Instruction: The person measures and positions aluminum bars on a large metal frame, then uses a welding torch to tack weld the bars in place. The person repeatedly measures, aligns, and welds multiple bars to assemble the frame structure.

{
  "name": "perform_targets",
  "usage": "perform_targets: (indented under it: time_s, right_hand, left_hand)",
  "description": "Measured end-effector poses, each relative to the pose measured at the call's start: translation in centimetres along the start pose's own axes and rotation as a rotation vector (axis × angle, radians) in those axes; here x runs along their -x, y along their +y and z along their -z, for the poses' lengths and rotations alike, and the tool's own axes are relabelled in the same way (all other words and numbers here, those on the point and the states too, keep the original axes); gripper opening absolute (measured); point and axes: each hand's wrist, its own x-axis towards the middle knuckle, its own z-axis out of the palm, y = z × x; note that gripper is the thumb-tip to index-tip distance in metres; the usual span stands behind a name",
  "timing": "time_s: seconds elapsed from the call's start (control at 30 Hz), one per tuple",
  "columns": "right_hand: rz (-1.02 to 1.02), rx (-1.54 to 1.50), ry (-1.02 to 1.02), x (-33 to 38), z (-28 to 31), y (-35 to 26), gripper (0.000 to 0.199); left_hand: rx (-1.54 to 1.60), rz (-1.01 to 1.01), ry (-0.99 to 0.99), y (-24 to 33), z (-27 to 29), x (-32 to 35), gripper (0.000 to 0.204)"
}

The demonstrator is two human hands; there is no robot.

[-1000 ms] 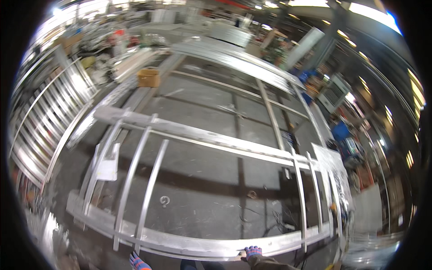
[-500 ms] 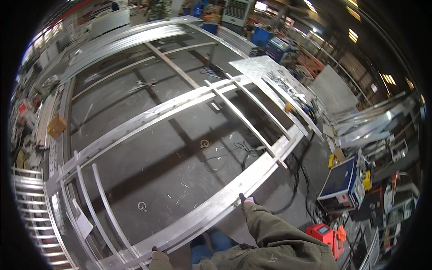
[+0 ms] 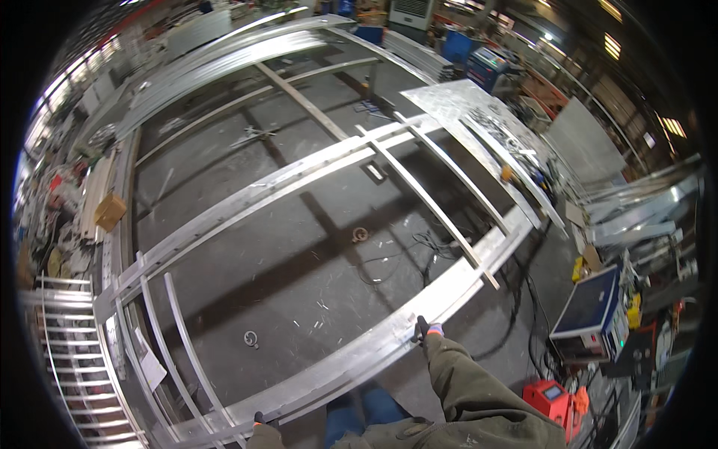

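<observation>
A big aluminium frame [image 3: 299, 183] of long rails and thin crossbars lies flat over a dark concrete floor. Its near rail [image 3: 359, 355] runs from lower left to the right. My right hand [image 3: 424, 329], in a dark glove with an olive sleeve, rests on that rail's edge. My left hand [image 3: 259, 423], also gloved, touches the same rail at the bottom edge of the picture; only its top shows. Whether either hand grips the rail I cannot tell.
A blue-topped machine [image 3: 591, 310] and a red unit [image 3: 550, 396] stand at the right, with black cables [image 3: 419, 247] on the floor. A checker plate sheet [image 3: 479, 112] lies on the frame's far right. A ladder-like rack [image 3: 71, 352] is at the left, a cardboard box [image 3: 110, 211] beyond it.
The view has swung to the right and the frame now runs diagonally. Both hands stay on the near rail; the right sleeve shows more.
</observation>
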Motion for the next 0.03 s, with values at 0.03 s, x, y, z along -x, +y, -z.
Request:
perform_targets:
  time_s: [0.03]
  right_hand:
    - [0.041, 0.009, -0.018, 0.11, -0.60, -2.17, 0.051]
  left_hand:
    - [0.012, 0.008, -0.084, -0.21, 0.32, -0.26, 0.054]
